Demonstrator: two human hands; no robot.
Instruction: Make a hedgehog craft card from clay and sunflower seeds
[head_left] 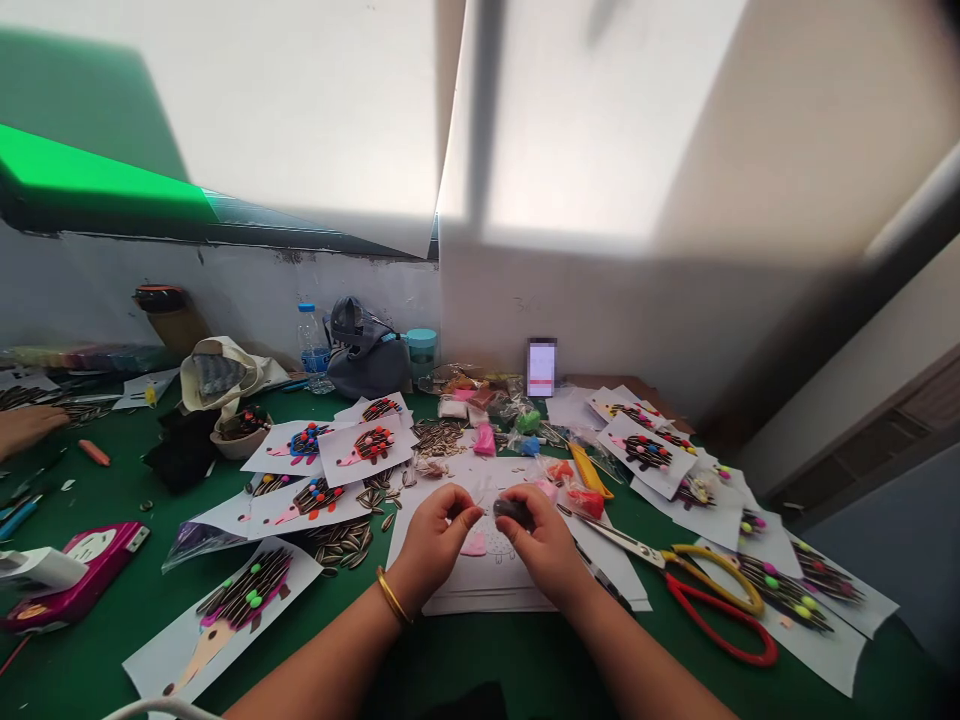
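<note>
Both hands are raised over a stack of white paper (pixel 442 590) with a drawn outline and a bit of pink clay (pixel 474 544) on it. My right hand (pixel 536 535) has its fingers closed round a lump of dark grey clay (pixel 513 512). Just beside it, my left hand (pixel 442 525), below which a gold bangle circles the wrist, is pinched at thumb and forefinger; what lies between them is too small to make out. A small gap separates the two hands. Striped sunflower seeds (pixel 345 545) lie left of the paper.
Large scissors (pixel 705 590) and a yellow cutter (pixel 590 470) lie at the right. Hedgehog pictures on cards (pixel 367 450) flank both sides. A pink power strip (pixel 94 565) sits left. Another person's hand (pixel 30 428) shows at far left. A phone (pixel 541 367) stands behind.
</note>
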